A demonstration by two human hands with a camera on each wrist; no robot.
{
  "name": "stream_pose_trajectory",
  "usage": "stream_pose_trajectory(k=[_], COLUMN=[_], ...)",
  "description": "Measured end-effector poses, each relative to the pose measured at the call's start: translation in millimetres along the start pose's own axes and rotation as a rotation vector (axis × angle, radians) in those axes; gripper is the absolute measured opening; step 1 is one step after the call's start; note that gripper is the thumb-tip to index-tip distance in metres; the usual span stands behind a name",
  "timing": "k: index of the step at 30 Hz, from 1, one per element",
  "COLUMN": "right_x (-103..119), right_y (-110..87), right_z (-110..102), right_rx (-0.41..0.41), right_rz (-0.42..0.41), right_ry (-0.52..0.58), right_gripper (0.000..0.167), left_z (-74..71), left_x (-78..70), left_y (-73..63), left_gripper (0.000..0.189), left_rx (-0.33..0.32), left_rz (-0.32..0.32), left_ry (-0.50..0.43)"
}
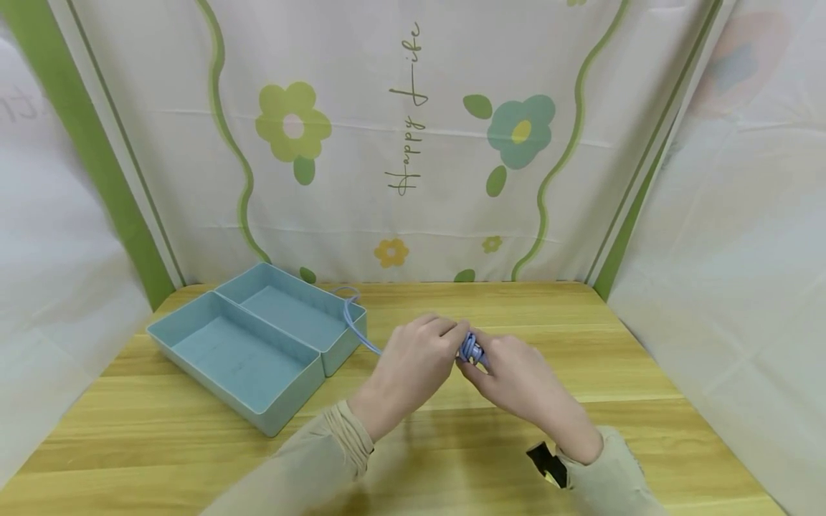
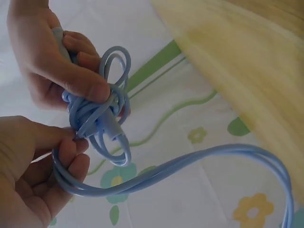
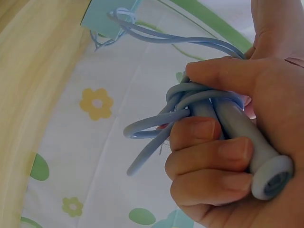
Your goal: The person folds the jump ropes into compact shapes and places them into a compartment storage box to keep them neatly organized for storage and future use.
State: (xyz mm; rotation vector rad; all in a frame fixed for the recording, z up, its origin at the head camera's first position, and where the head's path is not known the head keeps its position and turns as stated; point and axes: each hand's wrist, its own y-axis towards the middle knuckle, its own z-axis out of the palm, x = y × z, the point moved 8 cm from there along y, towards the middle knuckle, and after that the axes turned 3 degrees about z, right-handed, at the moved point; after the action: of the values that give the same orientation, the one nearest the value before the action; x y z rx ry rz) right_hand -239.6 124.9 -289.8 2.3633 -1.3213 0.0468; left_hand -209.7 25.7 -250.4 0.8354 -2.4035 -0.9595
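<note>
A light blue jump rope [image 1: 470,349] is wound in a bundle between my two hands, above the table. My right hand [image 1: 523,373] grips its two handles, the fingers curled round them in the right wrist view; one handle [image 3: 244,128] shows its flared end. Coils of cord wrap the handles by the right thumb. My left hand [image 1: 416,362] pinches the doubled cord [image 2: 142,179] close beside the bundle. From there the loose cord runs left, and its far loop passes by the back tray's right end. Loops of cord [image 2: 124,64] stick out from the bundle.
Two light blue open trays, a front one [image 1: 299,390] and a back one [image 1: 345,351], stand side by side at the left of the wooden table [image 1: 516,444]. Flower-printed white cloth [image 1: 400,215] closes off the back and sides. A black strap piece [image 1: 547,464] sits at the right cuff.
</note>
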Motion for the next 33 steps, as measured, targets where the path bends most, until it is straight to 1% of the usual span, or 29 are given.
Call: stream_pose_trajectory(k=[4,7,9,13,15,19,22,24,29,33], right_x=[0.6,2.6,3.9,3.3,1.3,-4.6,-8.8,-10.3,-11.1,-10.5], right_y=[0.6,1.1,1.5,2.0,2.3,3.0,3.8,4.3,4.3,3.3], right_z=[1.1,0.5,-1.0,-3.5,-4.2,-5.4,-4.9,-4.0,-3.2,-4.8], right_rx=[-0.016,-0.046,-0.074,-0.112,-0.117,-0.106,-0.086,-0.072,-0.052,-0.052], right_rz=[-0.004,-0.012,-0.014,0.001,0.015,0.061,0.098,0.113,0.132,0.146], right_ry=[-0.009,-0.016,-0.025,-0.016,0.006,0.111,0.207,0.261,0.378,0.441], right_gripper=[0.021,0.029,0.031,0.03,0.029,0.022,0.011,0.007,0.01,0.012], left_z=[-2.7,-5.6,-8.2,-12.7,-12.2,-9.0,-6.5,-6.3,-10.6,-16.0], left_x=[-1.4,-4.7,-7.8,-15.6,-17.9,-19.6,-19.2,-18.8,-16.4,-13.9], left_y=[-5.7,-9.6,-11.1,-12.1,-13.0,-16.3,-20.1,-22.5,-27.6,-29.5], left_gripper=[0.026,0.028,0.029,0.028,0.028,0.028,0.03,0.031,0.031,0.027], left_rx=[-0.074,-0.119,-0.145,-0.176,-0.18,-0.182,-0.203,-0.24,-0.348,-0.392], left_rz=[-0.016,-0.013,-0.009,0.002,-0.004,-0.034,-0.06,-0.071,-0.087,-0.105], left_ry=[-0.029,-0.011,0.009,0.046,0.038,-0.025,-0.09,-0.138,-0.258,-0.305])
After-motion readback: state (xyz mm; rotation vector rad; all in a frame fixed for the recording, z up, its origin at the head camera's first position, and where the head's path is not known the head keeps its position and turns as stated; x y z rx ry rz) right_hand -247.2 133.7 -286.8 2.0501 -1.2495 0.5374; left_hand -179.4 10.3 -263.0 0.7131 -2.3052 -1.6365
